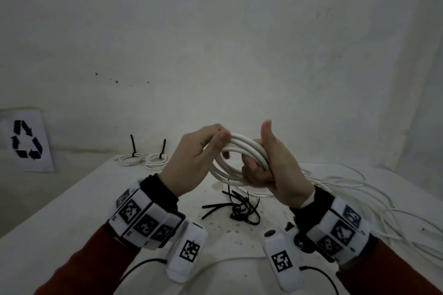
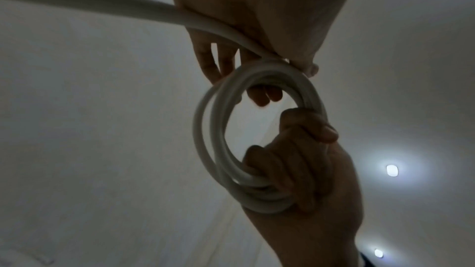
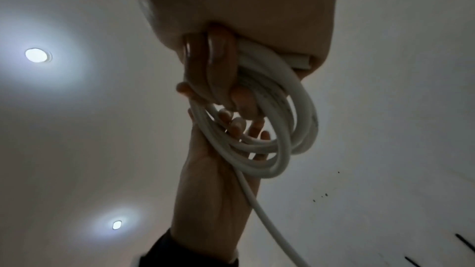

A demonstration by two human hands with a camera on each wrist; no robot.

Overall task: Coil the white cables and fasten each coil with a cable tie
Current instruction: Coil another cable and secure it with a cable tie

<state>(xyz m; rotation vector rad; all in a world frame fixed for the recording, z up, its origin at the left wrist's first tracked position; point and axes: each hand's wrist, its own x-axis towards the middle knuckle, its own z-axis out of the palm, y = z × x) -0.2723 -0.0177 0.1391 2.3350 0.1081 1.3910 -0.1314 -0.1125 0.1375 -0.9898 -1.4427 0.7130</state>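
Observation:
Above the table I hold a white cable coil [image 1: 242,148] of several loops between both hands. My right hand [image 1: 257,166] grips the coil's right side, fingers curled through the loops and thumb pointing up. At the top left of the coil, my left hand [image 1: 219,137] pinches the cable between thumb and fingertips. In the left wrist view the cable [image 2: 144,7] runs across my left palm into the coil [image 2: 208,139], which the right hand [image 2: 298,155] clasps. The right wrist view shows the coil [image 3: 285,129] hanging from my curled right fingers [image 3: 218,64]. Loose black cable ties [image 1: 236,208] lie on the table below.
Two finished coils [image 1: 130,159] [image 1: 157,161], each with an upright black tie, lie at the table's back left. Loose white cables [image 1: 359,189] sprawl over the right side of the table [image 1: 72,211]. A recycling sign [image 1: 26,141] leans on the wall at left.

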